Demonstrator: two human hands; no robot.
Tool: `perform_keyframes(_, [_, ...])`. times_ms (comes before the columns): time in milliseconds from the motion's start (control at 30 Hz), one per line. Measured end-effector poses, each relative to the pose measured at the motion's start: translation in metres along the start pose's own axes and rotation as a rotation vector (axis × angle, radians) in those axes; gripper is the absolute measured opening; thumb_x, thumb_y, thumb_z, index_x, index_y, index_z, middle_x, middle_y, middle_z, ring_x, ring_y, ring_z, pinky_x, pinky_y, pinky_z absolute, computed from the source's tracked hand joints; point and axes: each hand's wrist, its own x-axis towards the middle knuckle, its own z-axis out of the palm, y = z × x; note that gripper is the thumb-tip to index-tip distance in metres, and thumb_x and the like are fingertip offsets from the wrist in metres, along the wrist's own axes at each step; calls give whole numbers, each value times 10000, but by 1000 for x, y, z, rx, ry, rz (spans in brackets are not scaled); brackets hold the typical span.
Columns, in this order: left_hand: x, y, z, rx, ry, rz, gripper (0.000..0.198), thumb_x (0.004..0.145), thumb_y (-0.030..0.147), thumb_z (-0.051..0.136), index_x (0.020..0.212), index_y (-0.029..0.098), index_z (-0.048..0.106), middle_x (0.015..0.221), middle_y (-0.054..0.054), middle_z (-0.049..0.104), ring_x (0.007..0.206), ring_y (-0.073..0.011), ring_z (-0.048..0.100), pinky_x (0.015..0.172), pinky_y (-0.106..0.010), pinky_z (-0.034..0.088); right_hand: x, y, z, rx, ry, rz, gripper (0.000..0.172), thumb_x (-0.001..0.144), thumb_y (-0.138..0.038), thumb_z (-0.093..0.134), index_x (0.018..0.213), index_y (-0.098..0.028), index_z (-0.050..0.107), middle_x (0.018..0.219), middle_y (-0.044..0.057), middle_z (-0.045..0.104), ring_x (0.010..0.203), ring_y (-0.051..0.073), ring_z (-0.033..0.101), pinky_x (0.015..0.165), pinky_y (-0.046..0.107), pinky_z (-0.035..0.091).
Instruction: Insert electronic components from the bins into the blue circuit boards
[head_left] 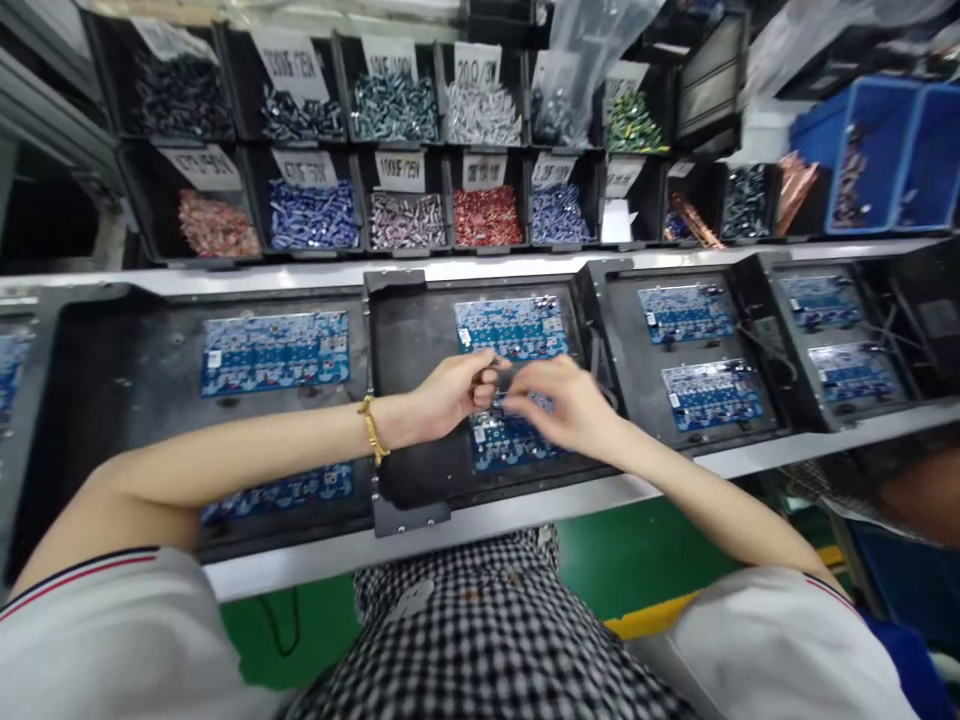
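My left hand (457, 393), with a gold bracelet at the wrist, is closed with its fingers curled and thumb on top. Whatever it pinches is too small to name. My right hand (559, 400) is slightly blurred, its thumb and fingertips drawn in close to the left fingers; a tiny item there cannot be made out. Both hands hover over two blue circuit boards in the middle black tray (412, 320). The upper circuit board (510, 325) shows above the hands. The lower circuit board (506, 450) is partly hidden by them.
Behind the trays stand two rows of black bins holding loose components, such as red parts (487, 215) and blue parts (315, 215). Neighbouring trays hold more boards, including one on the left (276, 350) and one on the right (711, 393). Blue bins (874, 150) stand far right.
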Motion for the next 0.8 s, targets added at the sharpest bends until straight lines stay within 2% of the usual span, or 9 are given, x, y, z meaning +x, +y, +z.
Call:
perform_keyframes(67, [7, 2, 13, -41, -11, -29, 273, 951, 186, 421, 732, 92, 553, 555, 34, 401, 430, -24, 344, 423, -140, 253, 5, 10, -17, -14, 208, 60, 172, 915, -296, 520, 903, -181, 647, 934, 52, 708, 887, 166, 629, 766, 316, 308])
perform_keyframes(133, [14, 6, 24, -83, -49, -63, 275, 944, 166, 427, 697, 104, 530, 551, 35, 399, 429, -25, 346, 423, -143, 252, 10, 19, -31, -77, 257, 37, 155, 911, -263, 513, 918, -198, 653, 971, 42, 706, 891, 165, 630, 782, 332, 291])
perform_keyframes(233, [23, 12, 34, -94, -103, -71, 286, 941, 151, 433, 680, 101, 538, 558, 29, 427, 416, -18, 327, 417, -151, 246, 19, 38, -48, -103, 165, 24, 186, 915, -226, 464, 871, -202, 644, 942, 17, 704, 855, 153, 620, 772, 337, 266])
perform_keyframes(333, [31, 12, 35, 4, -40, -11, 224, 936, 157, 466, 790, 81, 618, 614, 0, 521, 410, -9, 333, 407, -162, 227, 31, 75, -60, -177, 70, 107, 182, 905, -250, 460, 841, -188, 619, 918, 34, 686, 856, 182, 592, 759, 344, 240])
perform_keyframes(400, [35, 7, 35, 92, 4, 33, 167, 923, 189, 515, 868, 88, 635, 649, -15, 570, 411, -12, 373, 412, -170, 233, 39, 105, -61, -269, -10, 154, 183, 882, -227, 447, 799, -172, 601, 921, 62, 664, 857, 210, 568, 751, 353, 211])
perform_keyframes(500, [39, -2, 36, 157, -30, 116, 184, 908, 268, 551, 835, 115, 620, 642, -10, 585, 406, -24, 412, 417, -182, 238, 48, 139, -54, -238, -109, 142, 160, 842, -204, 451, 761, -157, 581, 983, 74, 625, 903, 220, 549, 750, 348, 188])
perform_keyframes(633, [51, -3, 39, 94, -34, 237, 203, 897, 245, 568, 785, 96, 648, 616, 12, 534, 423, -2, 371, 429, -166, 219, 50, 150, -45, -197, -121, 136, 141, 818, -202, 460, 740, -145, 562, 969, 71, 597, 916, 221, 542, 739, 342, 176])
perform_keyframes(800, [67, -4, 47, 33, -15, 287, 171, 899, 154, 534, 924, 100, 693, 784, -30, 615, 502, -4, 401, 497, -154, 300, 44, 155, -49, -193, -106, 138, 133, 804, -190, 455, 715, -144, 543, 963, 77, 597, 906, 221, 534, 735, 342, 177])
